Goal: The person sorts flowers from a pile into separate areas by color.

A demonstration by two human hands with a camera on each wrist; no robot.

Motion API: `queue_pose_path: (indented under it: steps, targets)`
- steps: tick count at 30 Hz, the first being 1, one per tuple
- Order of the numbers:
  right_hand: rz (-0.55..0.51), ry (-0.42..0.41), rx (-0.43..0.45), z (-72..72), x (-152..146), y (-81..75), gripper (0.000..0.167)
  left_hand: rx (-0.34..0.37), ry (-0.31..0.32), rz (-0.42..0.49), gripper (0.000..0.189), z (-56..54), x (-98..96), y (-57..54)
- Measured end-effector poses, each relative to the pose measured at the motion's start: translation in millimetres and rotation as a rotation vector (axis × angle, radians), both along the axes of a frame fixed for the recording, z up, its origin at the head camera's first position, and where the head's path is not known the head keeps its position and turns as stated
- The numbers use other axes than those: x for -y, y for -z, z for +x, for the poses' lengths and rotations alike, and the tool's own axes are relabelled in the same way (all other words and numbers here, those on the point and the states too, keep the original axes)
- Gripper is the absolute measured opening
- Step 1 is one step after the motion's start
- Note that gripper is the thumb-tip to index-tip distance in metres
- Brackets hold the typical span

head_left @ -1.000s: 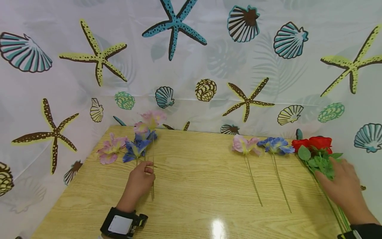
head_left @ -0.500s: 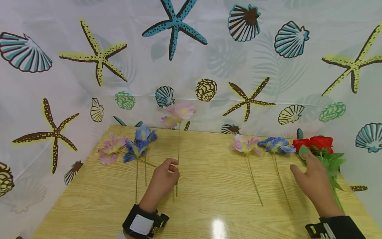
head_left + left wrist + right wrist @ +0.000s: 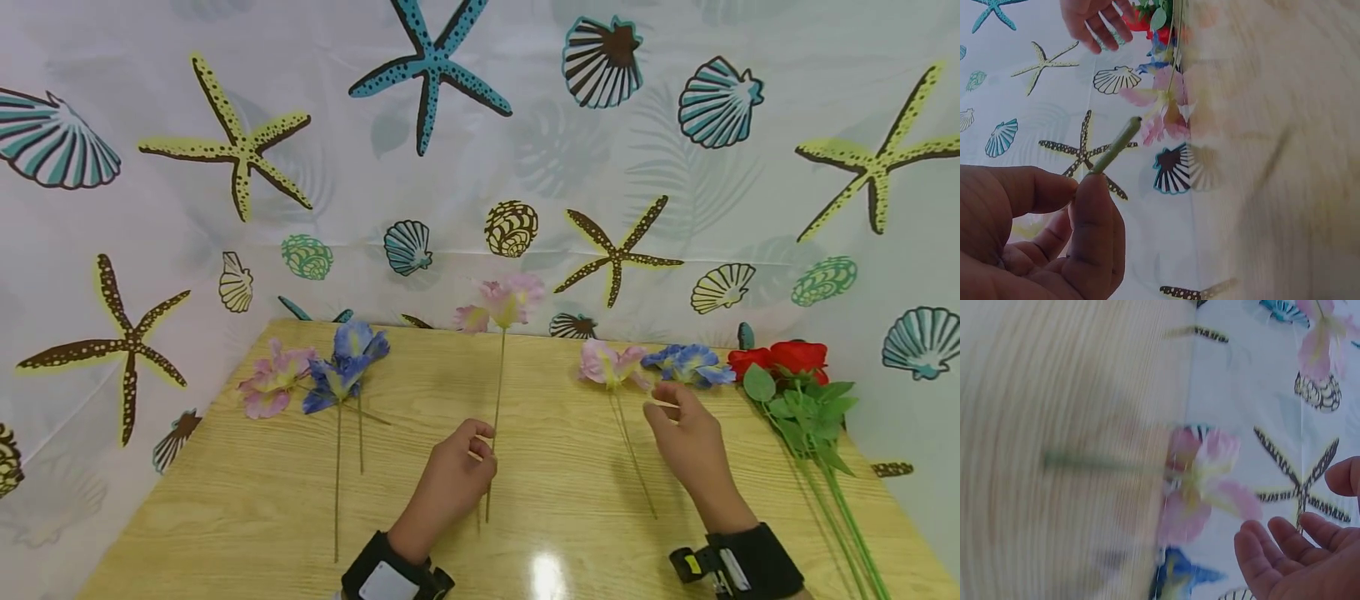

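Note:
My left hand [image 3: 453,471] pinches the thin stem of a pink flower [image 3: 510,302] between thumb and forefinger and holds it upright over the middle of the table. In the left wrist view, the cut end of the green stem [image 3: 1116,147] pokes out past the thumb and finger. My right hand [image 3: 693,450] hangs over the right side with loosely bent fingers and nothing in it. It covers the stem of a lying blue flower [image 3: 692,365]. Just left of it lies another pink flower [image 3: 611,364], whose bloom is near my fingers in the right wrist view.
Red roses [image 3: 798,358] with green leaves lie at the table's right end. On the left, two blue flowers [image 3: 341,379] lie beside a pink one [image 3: 270,383]. A shell-and-starfish cloth [image 3: 465,183] stands behind the wooden table [image 3: 570,475].
My left hand has carried the pink flower rightward from over the blue flowers to mid-table. My right hand has moved left, away from the roses, to beside the lying pink flower.

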State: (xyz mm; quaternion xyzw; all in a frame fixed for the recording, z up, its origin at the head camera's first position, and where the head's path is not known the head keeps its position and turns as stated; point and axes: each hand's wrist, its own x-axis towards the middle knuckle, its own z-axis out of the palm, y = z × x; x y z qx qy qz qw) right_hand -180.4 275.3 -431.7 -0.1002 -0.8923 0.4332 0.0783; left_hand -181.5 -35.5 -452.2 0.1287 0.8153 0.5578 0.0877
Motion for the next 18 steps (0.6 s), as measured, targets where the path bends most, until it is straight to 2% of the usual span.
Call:
queue_pose_path:
  steps: [10, 18]
  targets:
    - [-0.06, -0.2, -0.136, 3.6, 61, -1.7, 0.043, 0.032, 0.081, 0.118, 0.02, 15.9, -27.5, 2.2]
    - [-0.131, -0.218, -0.169, 5.8, 88, -7.6, 0.045, 0.025, 0.113, 0.14, 0.018, 25.8, -41.7, 1.6]
